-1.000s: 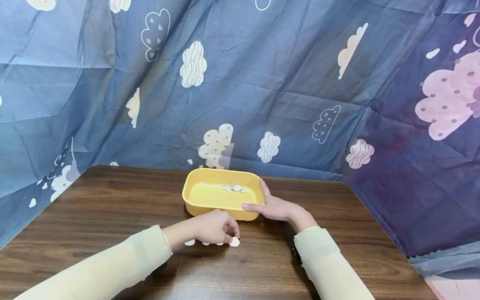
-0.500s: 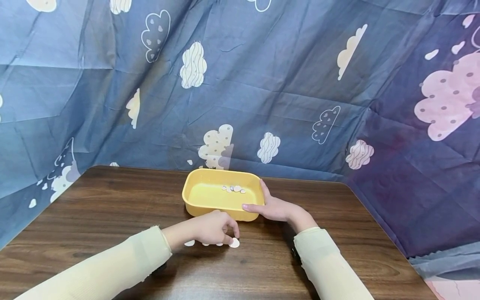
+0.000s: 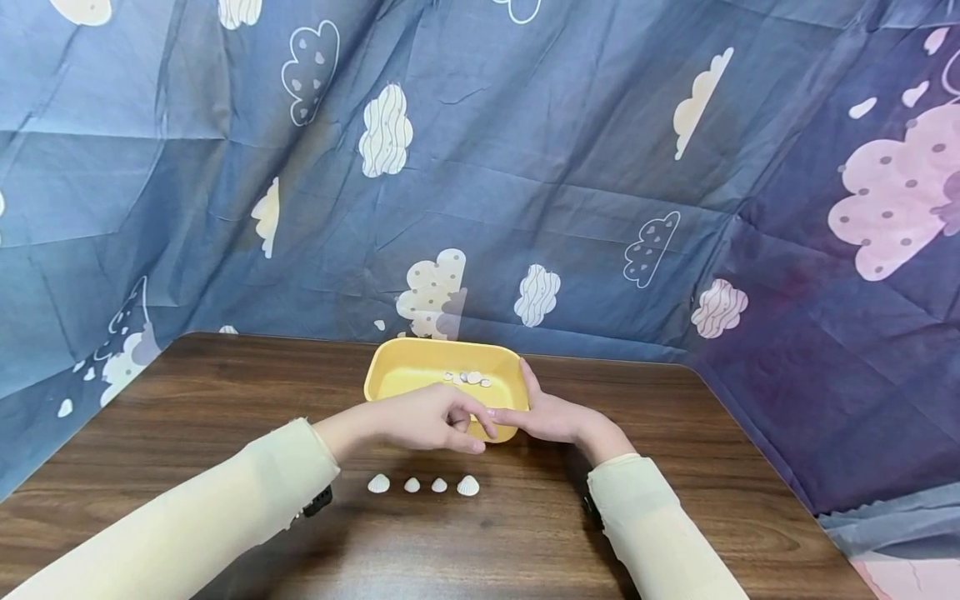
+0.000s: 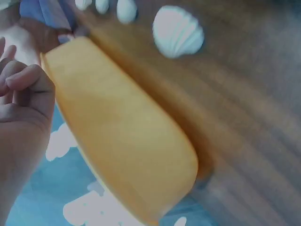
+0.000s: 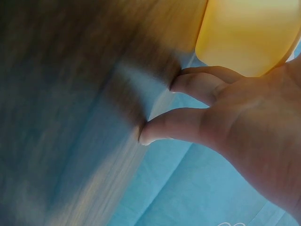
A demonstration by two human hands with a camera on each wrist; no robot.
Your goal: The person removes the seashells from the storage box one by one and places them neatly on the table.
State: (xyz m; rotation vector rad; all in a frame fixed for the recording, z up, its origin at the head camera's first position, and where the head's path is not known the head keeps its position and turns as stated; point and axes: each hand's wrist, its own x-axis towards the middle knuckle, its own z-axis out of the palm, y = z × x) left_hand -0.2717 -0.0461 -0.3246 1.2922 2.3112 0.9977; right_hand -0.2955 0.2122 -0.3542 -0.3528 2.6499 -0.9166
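Note:
A yellow plastic bin (image 3: 446, 406) stands on the wooden table, with several small pale pieces (image 3: 474, 377) inside, too small to tell apart. My right hand (image 3: 555, 414) holds the bin's right end, its thumb lying over the near rim and the other fingers along the end wall. Over the bin's near side hovers my left hand (image 3: 431, 419), fingers loosely bent, nothing visible in them. In front of the bin, several white seashells lie in a straight row; the rightmost seashell (image 3: 468, 486) and the leftmost seashell (image 3: 378, 483) look larger than those between.
The dark wooden table (image 3: 720, 517) extends around the bin on all sides. A blue curtain (image 3: 480, 167) with cloud prints hangs behind the table and down both sides.
My left hand has left the rightmost seashell and risen toward the bin, uncovering the whole row. The seashell stays where it was. My right hand and the bin have not moved.

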